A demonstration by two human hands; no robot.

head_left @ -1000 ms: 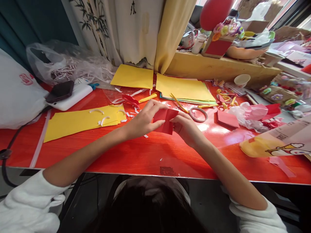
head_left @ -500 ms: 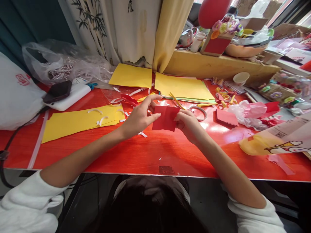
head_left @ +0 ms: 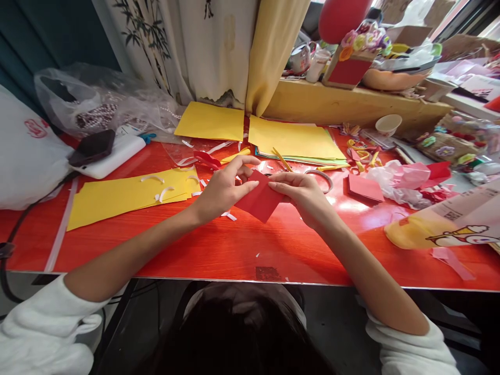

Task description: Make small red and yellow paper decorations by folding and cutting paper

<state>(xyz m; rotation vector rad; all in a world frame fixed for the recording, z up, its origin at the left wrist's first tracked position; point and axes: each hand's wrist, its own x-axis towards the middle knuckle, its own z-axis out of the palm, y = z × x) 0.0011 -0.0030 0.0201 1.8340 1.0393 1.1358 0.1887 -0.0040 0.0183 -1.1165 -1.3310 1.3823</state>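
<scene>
A square of red paper (head_left: pixel 261 199) is held up over the red table, turned so that one corner points down toward me. My left hand (head_left: pixel 228 182) pinches its left side between thumb and fingers. On the upper right side, my right hand (head_left: pixel 299 192) grips it with the thumb on top; some of its fingers are hidden behind the paper. Just beyond my right hand lies a grey ring-shaped roll (head_left: pixel 321 182), partly covered by it. A stack of red paper squares (head_left: pixel 364 188) rests to the right.
Yellow paper strips (head_left: pixel 128 198) with white curls lie at left, near a phone (head_left: pixel 92 147). Yellow sheets (head_left: pixel 295 139) are stacked at the back. Scissors (head_left: pixel 359 153), crumpled pink tissue (head_left: pixel 402 179) and a drink cup (head_left: pixel 437 224) occupy the right. The table edge (head_left: pixel 234 282) is close to me.
The red paper has turned from lying square to a corner-down diamond. My right hand has shifted slightly left along its edge; my left hand has barely moved.
</scene>
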